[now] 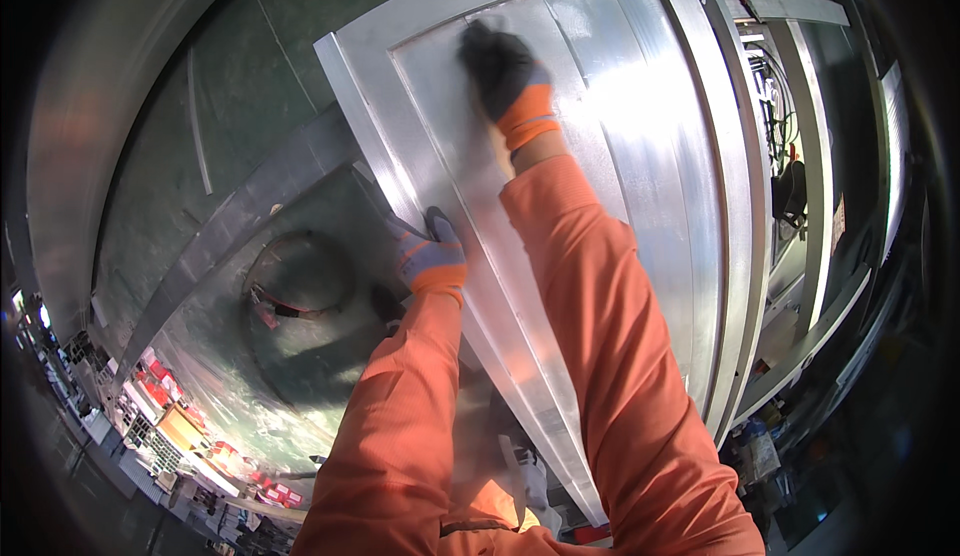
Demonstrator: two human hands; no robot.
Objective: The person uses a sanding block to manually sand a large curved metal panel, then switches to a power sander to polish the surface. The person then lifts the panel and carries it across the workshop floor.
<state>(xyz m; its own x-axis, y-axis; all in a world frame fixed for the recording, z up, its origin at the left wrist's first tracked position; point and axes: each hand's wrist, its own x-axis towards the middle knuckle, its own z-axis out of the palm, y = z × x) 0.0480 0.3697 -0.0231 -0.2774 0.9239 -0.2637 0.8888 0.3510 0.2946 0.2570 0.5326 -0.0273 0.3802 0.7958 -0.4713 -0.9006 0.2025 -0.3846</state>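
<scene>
Spanning the far left, a broad smooth beam [75, 146] bends along the rim, dull and metallic; beside it spreads a green surface [160, 156], scuffed and faintly glossy, with red and yellow boxes [182, 428] cluttered at its lower end; a flat grey strip [225, 218] sweeps across the green in an arc, and below it lies a thin dark loop [247, 291], roughly round.

Next comes the left hand [432, 256], in a grey glove with an orange cuff; its forearm, in a creased orange sleeve, rises almost straight, and the hand grips the near-left bar of the metal panel [590, 186], thumb on the inner side and fingers over the outer; the right hand [500, 68] reaches farther, arm extended up and leftward, over the panel's far-left corner (it is blurred); its dark-gloved fingers look bunched together, though I cannot tell whether they hold anything.

The panel lies in front of the person, silvery, slatted and framed by raised bars, with a bright glare on its right half; its long axis points away from the body, far end tilting left, the grooves running likewise; at right stands an open metal frame [818, 156], with dark cables [772, 91] showing between its bars.
</scene>
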